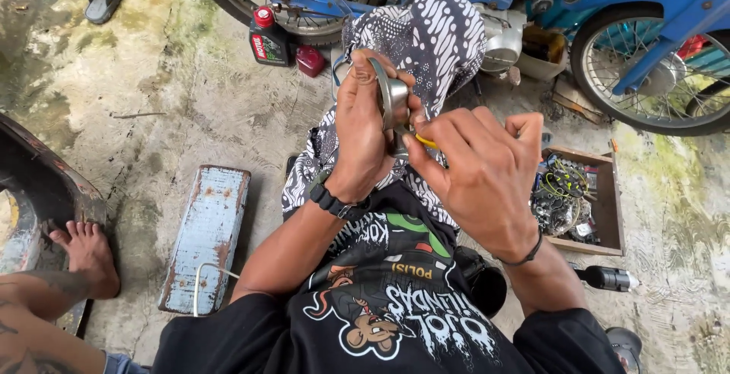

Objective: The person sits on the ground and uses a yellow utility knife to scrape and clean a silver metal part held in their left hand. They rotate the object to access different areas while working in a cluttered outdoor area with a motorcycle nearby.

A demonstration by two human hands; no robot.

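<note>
Round chrome metal housing (393, 98) held above lap, gripped in left hand (363, 132), fingers wrapped over its rim; right hand (481, 168) pinches thin yellow wire (426, 142) just beside it, w/ wooden parts box (582, 200) on right

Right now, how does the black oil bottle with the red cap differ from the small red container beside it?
The black oil bottle with the red cap is taller than the small red container. The bottle is black under a red cap; the container is red all over. Both stand on the concrete floor by the blue motorbike's wheel.
</note>
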